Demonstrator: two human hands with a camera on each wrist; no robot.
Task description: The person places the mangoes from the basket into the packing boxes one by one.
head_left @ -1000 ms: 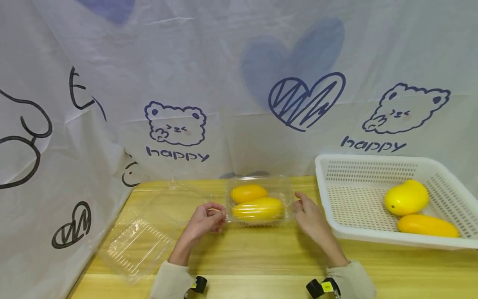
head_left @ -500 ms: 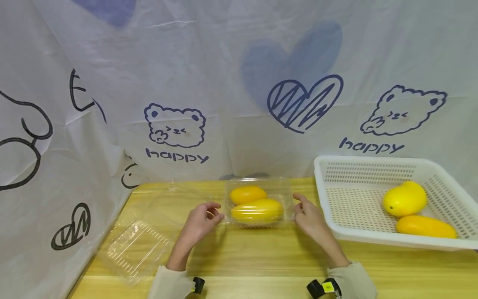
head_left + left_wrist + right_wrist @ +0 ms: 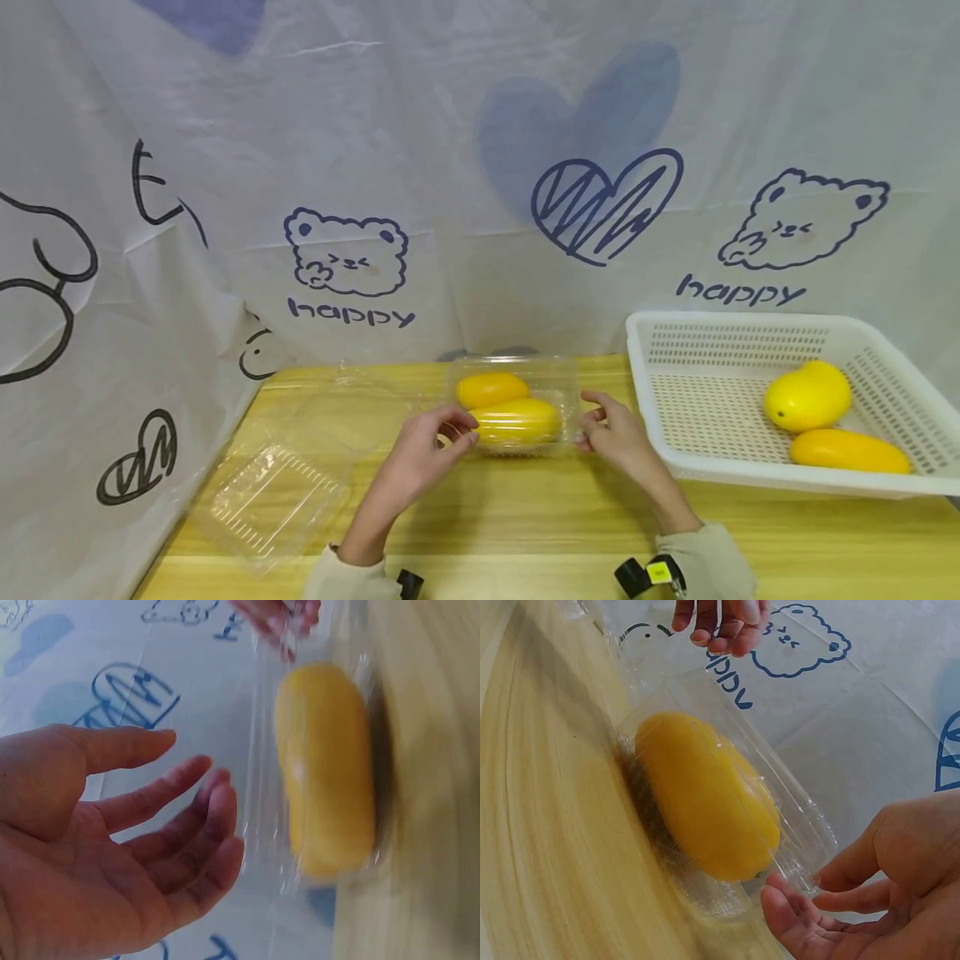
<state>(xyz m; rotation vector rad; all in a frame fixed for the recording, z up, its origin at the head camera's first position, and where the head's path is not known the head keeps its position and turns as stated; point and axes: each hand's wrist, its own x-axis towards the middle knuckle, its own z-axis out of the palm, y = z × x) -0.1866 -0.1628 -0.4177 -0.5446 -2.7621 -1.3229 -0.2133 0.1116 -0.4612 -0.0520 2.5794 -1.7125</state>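
Note:
A clear plastic clamshell box (image 3: 566, 392) stands on the wooden table with two yellow, mango-like fruits inside. The longer fruit (image 3: 517, 423) lies in front of the smaller, more orange one (image 3: 491, 390). My left hand (image 3: 427, 454) hovers at the box's front left with fingers loosely bent and apart; in the left wrist view a gap shows between its fingertips (image 3: 225, 825) and the box. At the right end, my right hand (image 3: 618, 433) pinches the box's edge between thumb and fingers, seen close up in the right wrist view at the lid's corner (image 3: 802, 874).
To the right stands a white perforated basket (image 3: 720, 471) holding two more yellow fruits (image 3: 810, 396). Another clear plastic container (image 3: 277, 500) lies opened out on the table's left side. A printed white cloth (image 3: 465, 275) hangs behind the table and along its left.
My left hand has left the box's left edge and moved right, in front of the box. The right hand stays at the right end, its fingers drawn in slightly. The box stays in place.

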